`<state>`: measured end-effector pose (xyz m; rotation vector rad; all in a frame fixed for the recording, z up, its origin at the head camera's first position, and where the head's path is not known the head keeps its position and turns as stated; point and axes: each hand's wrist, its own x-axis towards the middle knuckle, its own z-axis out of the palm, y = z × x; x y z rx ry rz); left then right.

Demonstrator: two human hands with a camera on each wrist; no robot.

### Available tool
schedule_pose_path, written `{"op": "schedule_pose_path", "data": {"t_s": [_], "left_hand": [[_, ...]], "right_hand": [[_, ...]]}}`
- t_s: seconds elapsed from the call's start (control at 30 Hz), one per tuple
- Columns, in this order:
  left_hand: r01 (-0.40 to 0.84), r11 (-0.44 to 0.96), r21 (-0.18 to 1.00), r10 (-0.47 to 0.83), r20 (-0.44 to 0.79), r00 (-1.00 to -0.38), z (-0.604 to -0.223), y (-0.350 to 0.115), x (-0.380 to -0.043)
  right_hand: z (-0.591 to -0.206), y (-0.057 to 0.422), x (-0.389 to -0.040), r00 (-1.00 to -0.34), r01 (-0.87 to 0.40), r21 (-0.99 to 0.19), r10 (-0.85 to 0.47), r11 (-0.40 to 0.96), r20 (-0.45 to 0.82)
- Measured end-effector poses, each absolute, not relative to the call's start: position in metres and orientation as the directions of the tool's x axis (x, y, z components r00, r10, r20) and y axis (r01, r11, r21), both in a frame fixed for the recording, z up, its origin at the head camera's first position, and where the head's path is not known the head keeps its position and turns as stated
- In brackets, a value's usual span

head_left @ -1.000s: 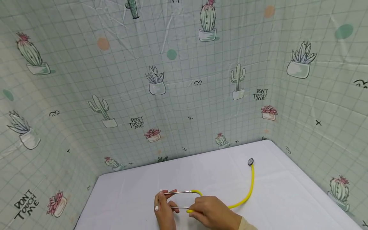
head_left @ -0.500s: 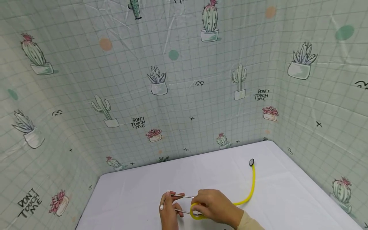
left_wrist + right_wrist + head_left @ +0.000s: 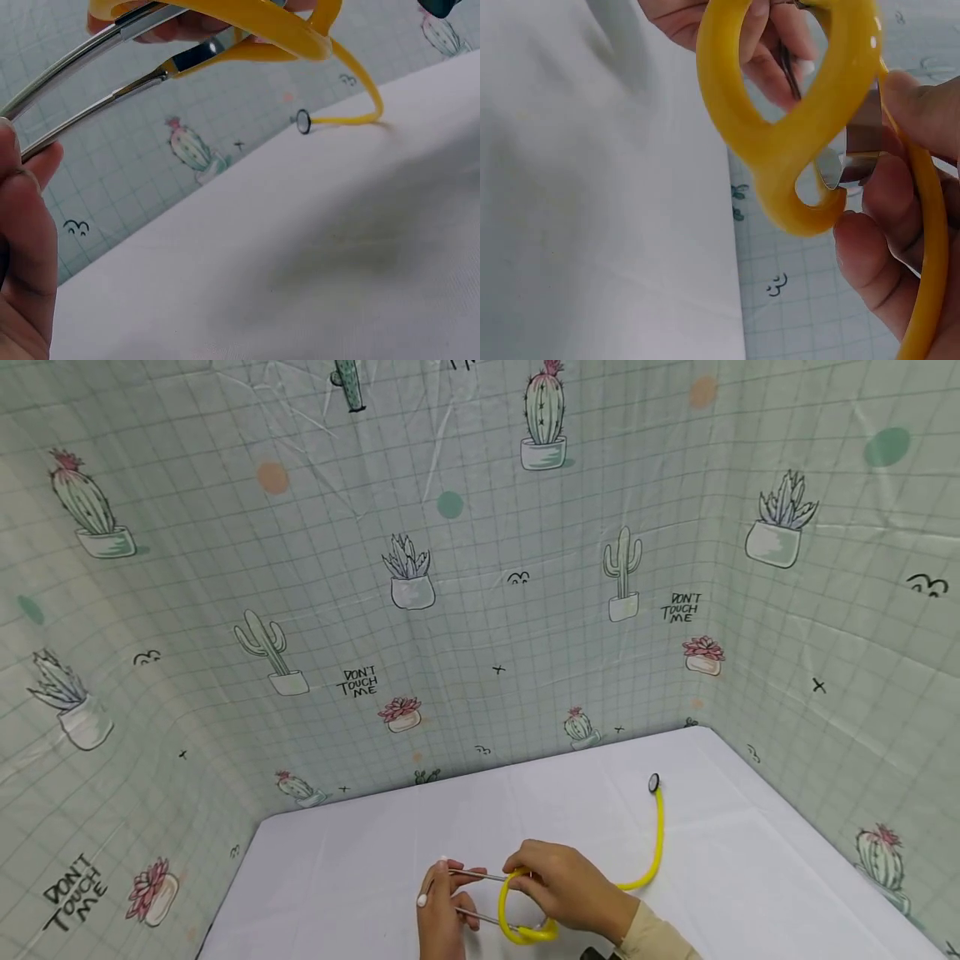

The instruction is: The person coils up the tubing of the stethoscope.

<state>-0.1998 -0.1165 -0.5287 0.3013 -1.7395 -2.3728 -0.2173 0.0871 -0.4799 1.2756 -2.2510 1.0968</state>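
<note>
White table (image 3: 360,852), pale green gridded backdrop (image 3: 480,627) behind it and along both sides, printed potted cacti (image 3: 543,418), pink succulents (image 3: 401,713), green and orange dots (image 3: 450,504), black "DON'T TOUCH ME" lettering (image 3: 360,682)

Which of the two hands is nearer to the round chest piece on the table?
The right hand, gripping the yellow tubing; the left hand, holding metal tubes, is farther.

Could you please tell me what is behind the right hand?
In the head view, yellow tube emerges from behind the right hand, running to the chestpiece; whatever the hand covers cannot be seen.
</note>
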Motion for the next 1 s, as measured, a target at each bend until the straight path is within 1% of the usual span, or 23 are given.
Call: {"op": "schedule_pose_path", "data": {"t_s": [0.17, 0.27, 0.47, 0.7, 0.93, 1.0], "left_hand": [[0.013, -0.35, 0.937, -0.215, -0.067, -0.974, -0.527, -0.116, -0.2], [0.016, -0.38, 0.925, -0.185, -0.059, -0.981, -0.527, -0.116, -0.199], [0.005, -0.407, 0.913, -0.155, -0.064, -0.986, -0.524, -0.115, -0.198], [-0.004, -0.428, 0.904, -0.157, -0.079, -0.984, -0.519, -0.113, -0.202], [0.031, -0.453, 0.891, -0.17, -0.052, -0.984, -0.517, -0.112, -0.201], [0.029, -0.455, 0.89, -0.181, -0.061, -0.982, -0.515, -0.112, -0.203]], "right_hand": [[-0.477, 0.091, -0.223, -0.52, -0.846, -0.459, -0.613, 0.272, 0.595], [-0.475, 0.094, -0.227, -0.532, -0.832, -0.489, -0.63, 0.264, 0.565], [-0.475, 0.099, -0.234, -0.63, -0.745, -0.603, -0.599, 0.285, 0.495], [-0.481, 0.102, -0.24, -0.69, -0.651, -0.721, -0.58, 0.237, 0.433], [-0.495, 0.1, -0.242, -0.783, -0.566, -0.775, -0.475, 0.28, 0.401], [-0.5, 0.097, -0.241, -0.818, -0.52, -0.81, -0.431, 0.27, 0.381]]}}
